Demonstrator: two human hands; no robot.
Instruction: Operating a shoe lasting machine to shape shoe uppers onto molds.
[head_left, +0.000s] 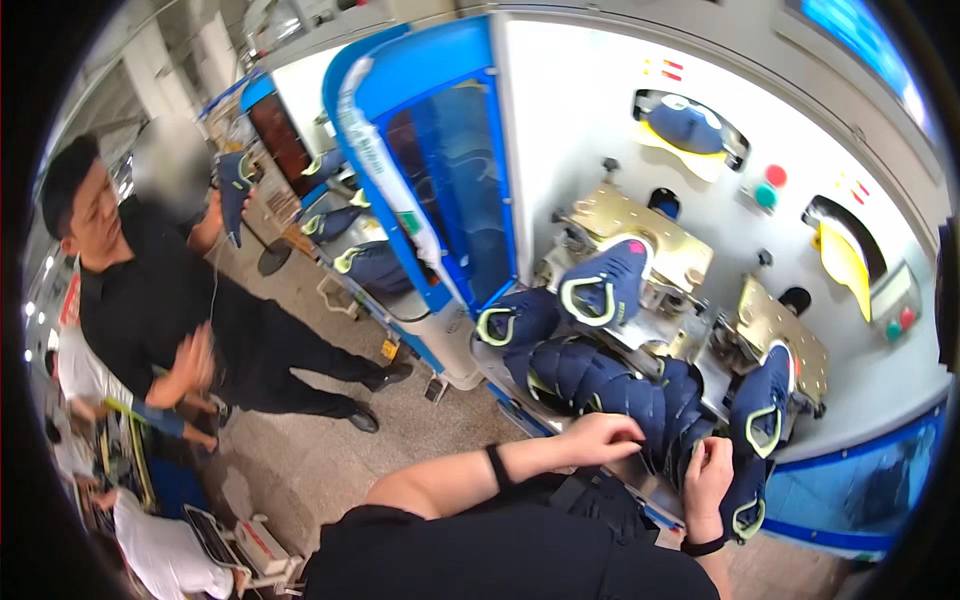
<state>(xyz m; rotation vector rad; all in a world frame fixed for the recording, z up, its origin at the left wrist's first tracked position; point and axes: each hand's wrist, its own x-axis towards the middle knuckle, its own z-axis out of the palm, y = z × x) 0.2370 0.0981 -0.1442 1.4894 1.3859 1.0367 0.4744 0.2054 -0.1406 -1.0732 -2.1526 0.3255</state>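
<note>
In the head view, my left hand point(605, 438) is above the near edge of the pile of navy fabric shoe uppers point(598, 380), fingers curled in toward the thumb; I cannot tell whether they pinch anything. My right hand point(708, 475) is just beside the pile's right end, fingertips bunched near the thumb, and I cannot make out anything between them either. The pile lies in a row in front of me, below the machine's white panel point(575, 130). Above it, a navy upper with a lime-green collar lining point(605, 285) sits in front of a gold-coloured perforated metal plate point(640, 235). A similar navy upper point(762, 400) stands right of the pile, near my right hand, with another lime-lined upper point(748, 505) lower down. To my left, past the blue-framed door point(440, 160), a person in black point(140, 300) holds up a navy shoe point(235, 195)
</note>
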